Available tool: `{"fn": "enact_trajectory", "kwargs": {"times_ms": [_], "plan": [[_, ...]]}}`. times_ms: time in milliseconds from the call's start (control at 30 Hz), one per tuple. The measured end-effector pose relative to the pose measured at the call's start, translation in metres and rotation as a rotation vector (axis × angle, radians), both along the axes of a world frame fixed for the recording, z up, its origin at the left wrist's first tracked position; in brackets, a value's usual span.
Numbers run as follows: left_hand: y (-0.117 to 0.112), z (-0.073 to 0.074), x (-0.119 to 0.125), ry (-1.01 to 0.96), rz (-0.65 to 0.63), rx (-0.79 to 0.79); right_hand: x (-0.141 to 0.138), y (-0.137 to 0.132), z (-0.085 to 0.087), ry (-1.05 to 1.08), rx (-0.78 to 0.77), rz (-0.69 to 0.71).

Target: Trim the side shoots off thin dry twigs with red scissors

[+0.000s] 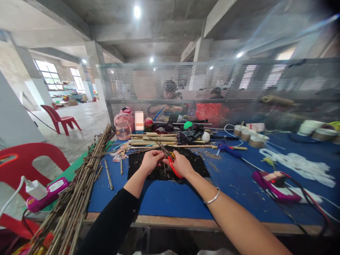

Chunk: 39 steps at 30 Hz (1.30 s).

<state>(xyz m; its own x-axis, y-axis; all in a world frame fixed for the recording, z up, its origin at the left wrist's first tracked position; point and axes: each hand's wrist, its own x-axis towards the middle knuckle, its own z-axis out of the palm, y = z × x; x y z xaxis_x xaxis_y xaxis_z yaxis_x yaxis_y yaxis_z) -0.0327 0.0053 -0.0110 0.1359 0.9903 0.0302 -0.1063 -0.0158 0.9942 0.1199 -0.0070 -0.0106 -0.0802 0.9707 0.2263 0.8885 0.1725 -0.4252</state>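
My right hand [183, 165] is closed round the handles of red-handled scissors [174, 168], whose blades point up and to the left. Just beside it, my left hand [152, 161] has its fingers pinched together near the blades; what it holds is too small to make out. Both hands are over a black cloth [195, 163] strewn with small plant scraps, on a blue table top [164, 203]. Beyond them lie several pale sticks [151, 143]. Two short stick pieces, one of them a cut stalk [108, 175], rest left of the cloth.
A long bundle of dry stalks [79, 191] lies along the left edge. A blue glue gun [225, 147] sits right of the cloth, near a purple power strip [278, 187] with cables. A pink jug [123, 125] stands before a perforated metal screen [148, 85]; people are behind it.
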Motion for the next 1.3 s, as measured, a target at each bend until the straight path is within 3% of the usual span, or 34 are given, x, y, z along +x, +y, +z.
{"fn": "enact_trajectory", "kwargs": {"times_ms": [300,533,1033,1300], "plan": [[0.0036,-0.0001,-0.0027,-0.128,0.002,-0.017,-0.0002,0.001,-0.0011,-0.049,0.008,0.011],[0.0015,0.0012,-0.0016,-0.114,-0.007,-0.011,-0.0029,-0.0019,-0.0005,-0.013,0.036,0.073],[0.004,-0.0024,-0.0012,-0.201,-0.114,0.014,-0.0021,-0.0025,-0.0013,0.075,0.046,0.1],[0.0025,0.0011,-0.002,-0.168,-0.022,0.01,-0.0041,-0.0028,0.0001,0.046,0.024,0.035]]}}
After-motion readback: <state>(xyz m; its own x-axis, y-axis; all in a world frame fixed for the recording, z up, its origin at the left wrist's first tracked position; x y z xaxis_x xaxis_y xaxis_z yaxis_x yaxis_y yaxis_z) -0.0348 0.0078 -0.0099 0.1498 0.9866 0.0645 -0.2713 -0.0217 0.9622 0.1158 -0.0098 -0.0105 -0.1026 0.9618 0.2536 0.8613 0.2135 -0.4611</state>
